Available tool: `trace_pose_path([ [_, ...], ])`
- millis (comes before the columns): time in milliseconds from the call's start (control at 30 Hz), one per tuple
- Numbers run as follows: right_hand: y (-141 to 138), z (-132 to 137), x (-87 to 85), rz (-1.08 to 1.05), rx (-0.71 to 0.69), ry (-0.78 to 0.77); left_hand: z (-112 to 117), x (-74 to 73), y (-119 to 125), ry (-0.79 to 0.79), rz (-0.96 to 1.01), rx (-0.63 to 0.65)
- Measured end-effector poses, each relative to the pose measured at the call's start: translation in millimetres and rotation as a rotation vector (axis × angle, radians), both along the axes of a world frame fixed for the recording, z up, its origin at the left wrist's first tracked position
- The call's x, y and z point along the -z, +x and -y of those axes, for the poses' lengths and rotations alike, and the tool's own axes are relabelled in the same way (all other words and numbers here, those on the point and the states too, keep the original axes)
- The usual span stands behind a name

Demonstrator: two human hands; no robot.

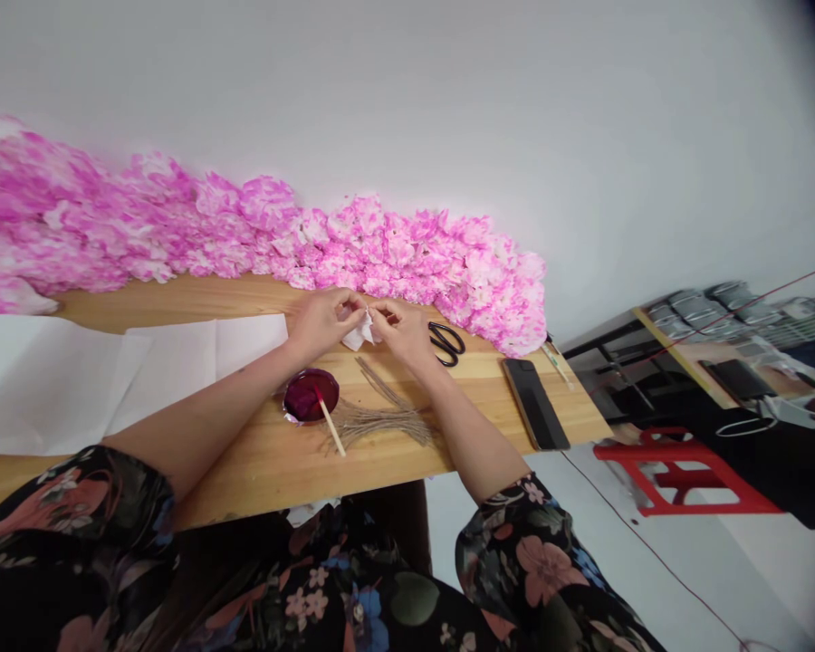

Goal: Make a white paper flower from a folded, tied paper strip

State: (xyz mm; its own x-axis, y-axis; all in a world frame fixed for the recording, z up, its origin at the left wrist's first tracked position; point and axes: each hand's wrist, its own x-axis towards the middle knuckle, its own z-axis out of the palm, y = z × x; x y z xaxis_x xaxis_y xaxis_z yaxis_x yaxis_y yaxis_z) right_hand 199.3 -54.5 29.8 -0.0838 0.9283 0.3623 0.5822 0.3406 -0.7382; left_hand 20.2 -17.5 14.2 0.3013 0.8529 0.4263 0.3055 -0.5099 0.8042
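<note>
Both my hands meet over the wooden table, fingers pinched on a small piece of crumpled white paper (359,336). My left hand (326,319) grips it from the left, and my right hand (403,331) from the right; the fingertips partly hide it. Just below sits a small bowl of dark magenta dye (303,398), with a pale stick (331,426) leaning in it, its tip stained red. Thin brown twine strands (387,422) lie to the right of the bowl. Black-handled scissors (446,344) rest beside my right hand.
Fluffy pink-and-white paper flowers (380,240) line the table's back edge along the wall. White paper sheets (47,380) lie at the left. A phone (535,405) rests near the right end of the table (244,480). A red stool (685,475) stands on the floor beyond.
</note>
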Motion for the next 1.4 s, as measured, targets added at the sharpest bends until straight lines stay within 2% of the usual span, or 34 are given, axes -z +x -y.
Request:
trace_pose_path([
  [267, -0.2, -0.7, 1.1, 0.011, 0.033, 0.034, -0.7, 1.2, 0.1, 0.015, 0.008, 0.006],
  [533, -0.5, -0.2, -1.5, -0.030, -0.013, -0.007, 0.5, -0.4, 0.0, 0.004, 0.013, 0.007],
  [1100, -2.1, 1.6, -4.8, -0.059, 0.020, -0.038, -0.2, -0.1, 0.4, 0.013, 0.027, 0.008],
  [1400, -1.3, -1.1, -0.7, -0.086, 0.002, -0.022, 0.9, -0.4, 0.6, 0.017, 0.020, 0.012],
])
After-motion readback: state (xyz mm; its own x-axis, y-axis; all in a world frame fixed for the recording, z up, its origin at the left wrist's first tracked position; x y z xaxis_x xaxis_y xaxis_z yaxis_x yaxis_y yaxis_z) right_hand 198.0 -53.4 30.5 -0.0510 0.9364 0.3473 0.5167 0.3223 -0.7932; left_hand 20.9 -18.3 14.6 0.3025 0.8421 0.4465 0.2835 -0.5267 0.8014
